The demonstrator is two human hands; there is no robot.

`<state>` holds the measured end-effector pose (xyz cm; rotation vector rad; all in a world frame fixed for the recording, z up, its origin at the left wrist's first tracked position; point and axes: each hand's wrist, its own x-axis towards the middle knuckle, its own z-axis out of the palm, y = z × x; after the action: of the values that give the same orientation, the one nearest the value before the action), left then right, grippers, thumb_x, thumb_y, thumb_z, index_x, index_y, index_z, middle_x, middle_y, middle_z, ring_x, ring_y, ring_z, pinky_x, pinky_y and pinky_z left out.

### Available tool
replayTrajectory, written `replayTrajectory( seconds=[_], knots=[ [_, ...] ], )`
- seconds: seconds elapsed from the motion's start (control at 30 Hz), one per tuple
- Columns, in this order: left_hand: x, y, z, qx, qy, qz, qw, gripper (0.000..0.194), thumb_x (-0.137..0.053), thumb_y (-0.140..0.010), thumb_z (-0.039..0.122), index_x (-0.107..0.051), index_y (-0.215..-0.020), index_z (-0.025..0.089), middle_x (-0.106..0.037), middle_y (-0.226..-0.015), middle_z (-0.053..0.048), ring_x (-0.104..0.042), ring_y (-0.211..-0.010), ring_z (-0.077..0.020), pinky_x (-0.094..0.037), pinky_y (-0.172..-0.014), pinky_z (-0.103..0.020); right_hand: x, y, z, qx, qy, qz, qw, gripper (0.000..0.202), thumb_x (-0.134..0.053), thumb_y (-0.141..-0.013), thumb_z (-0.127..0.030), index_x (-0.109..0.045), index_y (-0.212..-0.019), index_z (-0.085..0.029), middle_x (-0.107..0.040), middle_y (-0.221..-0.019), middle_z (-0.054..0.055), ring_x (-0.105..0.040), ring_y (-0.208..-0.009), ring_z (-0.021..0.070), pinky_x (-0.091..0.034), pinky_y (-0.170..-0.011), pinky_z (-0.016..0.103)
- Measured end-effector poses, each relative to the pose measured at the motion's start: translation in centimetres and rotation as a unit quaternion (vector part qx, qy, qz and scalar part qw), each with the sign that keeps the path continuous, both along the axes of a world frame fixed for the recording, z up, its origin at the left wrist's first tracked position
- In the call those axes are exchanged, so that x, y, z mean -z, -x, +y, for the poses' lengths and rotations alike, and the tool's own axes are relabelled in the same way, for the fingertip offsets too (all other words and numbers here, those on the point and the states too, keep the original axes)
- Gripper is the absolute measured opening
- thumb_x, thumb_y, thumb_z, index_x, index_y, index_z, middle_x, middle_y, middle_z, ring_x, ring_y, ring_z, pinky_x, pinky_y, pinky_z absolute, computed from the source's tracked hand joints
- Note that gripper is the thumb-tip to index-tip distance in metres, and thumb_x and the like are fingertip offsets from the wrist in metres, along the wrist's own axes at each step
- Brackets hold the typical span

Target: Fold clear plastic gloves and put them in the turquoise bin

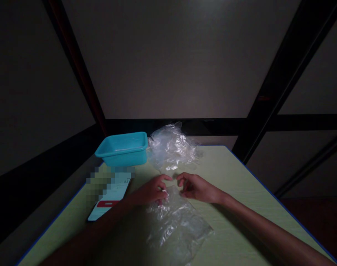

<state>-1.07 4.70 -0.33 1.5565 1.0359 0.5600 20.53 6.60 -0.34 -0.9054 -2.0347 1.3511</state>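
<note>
A clear plastic bag (179, 225) lies spread and wrinkled on the table in front of me. My left hand (154, 190) is at its upper left edge, with the lower fingers closed on the plastic and the index finger stretched out. Just right of the bag's top edge is my right hand (194, 186), its fingers curled and apart, with nothing visible between them. A small gap separates the two hands. Beyond them sits a crumpled heap of clear plastic bags (172, 146).
A blue plastic basin (126, 158) stands at the table's back left, beside the heap. Nearer, a phone with a lit screen (110, 195) lies left of my left hand. The pale table (226, 166) has a blue edge, with a wall behind it.
</note>
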Motion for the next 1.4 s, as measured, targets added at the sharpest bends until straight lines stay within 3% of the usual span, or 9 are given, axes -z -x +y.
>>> replayTrajectory(
  seconds=[0.17,0.3,0.53,0.67,0.87,1.13,1.4],
  knots=[
    [-0.2,-1.2,3.2,0.098,0.007,-0.01,0.995,0.05,-0.063,-0.063,0.015,-0.051,-0.112,0.017,-0.057,-0.063,0.006,-0.056,-0.044,-0.0109,-0.042,-0.043,-0.02,0.3,-1.9,-0.4,0.037,0.009,0.025,0.999,0.047,-0.068,-0.061,-0.008,-0.052,-0.104,-0.019,-0.053,-0.096,0.002,-0.052,-0.076,0.0113,-0.045,-0.062,0.023],
    [-1.1,-2.3,4.2,0.118,-0.018,-0.034,0.992,0.051,-0.061,-0.068,0.015,-0.053,-0.118,0.016,-0.058,-0.063,0.005,-0.057,-0.048,-0.0125,-0.042,-0.046,-0.02,0.6,-2.7,-0.3,0.044,0.032,0.039,0.998,0.056,-0.072,-0.061,-0.016,-0.046,-0.11,-0.02,-0.053,-0.097,0.001,-0.053,-0.076,0.0109,-0.047,-0.065,0.025],
    [-3.0,-3.4,3.7,0.068,-0.033,-0.045,0.996,0.055,-0.055,-0.071,0.008,-0.048,-0.126,0.014,-0.056,-0.065,0.007,-0.059,-0.051,-0.0117,-0.045,-0.053,-0.023,0.5,-2.9,0.0,0.04,0.132,0.09,0.986,0.071,-0.078,-0.056,-0.019,-0.037,-0.114,-0.022,-0.057,-0.068,-0.009,-0.058,-0.061,0.01,-0.047,-0.063,0.027],
    [-2.2,-3.2,3.7,0.008,-0.002,-0.034,0.999,0.059,-0.059,-0.072,0.013,-0.042,-0.129,0.014,-0.056,-0.063,0.006,-0.061,-0.05,-0.0137,-0.047,-0.05,-0.024,0.7,-2.7,0.0,0.054,0.128,0.087,0.987,0.068,-0.075,-0.056,-0.015,-0.038,-0.112,-0.02,-0.053,-0.058,-0.013,-0.052,-0.052,0.0078,-0.042,-0.054,0.022],
    [-0.6,-0.9,2.8,-0.064,0.047,0.016,0.997,0.059,-0.059,-0.074,0.035,-0.038,-0.124,0.012,-0.06,-0.055,0.004,-0.06,-0.043,-0.0152,-0.045,-0.043,-0.023,0.9,-2.6,-0.3,0.086,0.111,0.101,0.985,0.059,-0.073,-0.055,-0.016,-0.042,-0.106,-0.019,-0.052,-0.058,-0.012,-0.048,-0.049,0.0061,-0.036,-0.049,0.02],
    [-0.3,0.3,-1.2,-0.133,-0.034,0.021,0.99,0.08,-0.067,-0.053,0.017,-0.034,-0.126,0.015,-0.054,-0.061,0.008,-0.056,-0.059,-0.0143,-0.041,-0.054,-0.023,1.4,-2.5,-0.4,0.116,0.091,0.106,0.983,0.055,-0.074,-0.055,-0.021,-0.044,-0.1,-0.02,-0.051,-0.057,-0.011,-0.049,-0.05,0.0071,-0.038,-0.051,0.022],
    [0.3,0.3,-1.6,-0.151,-0.06,0.028,0.986,0.074,-0.063,-0.053,0.012,-0.04,-0.124,0.012,-0.052,-0.061,0.007,-0.052,-0.058,-0.0138,-0.041,-0.055,-0.024,1.5,-2.7,-0.6,0.117,0.079,0.105,0.984,0.056,-0.074,-0.057,-0.023,-0.042,-0.103,-0.022,-0.052,-0.06,-0.01,-0.052,-0.053,0.0088,-0.04,-0.053,0.024]
  ],
)
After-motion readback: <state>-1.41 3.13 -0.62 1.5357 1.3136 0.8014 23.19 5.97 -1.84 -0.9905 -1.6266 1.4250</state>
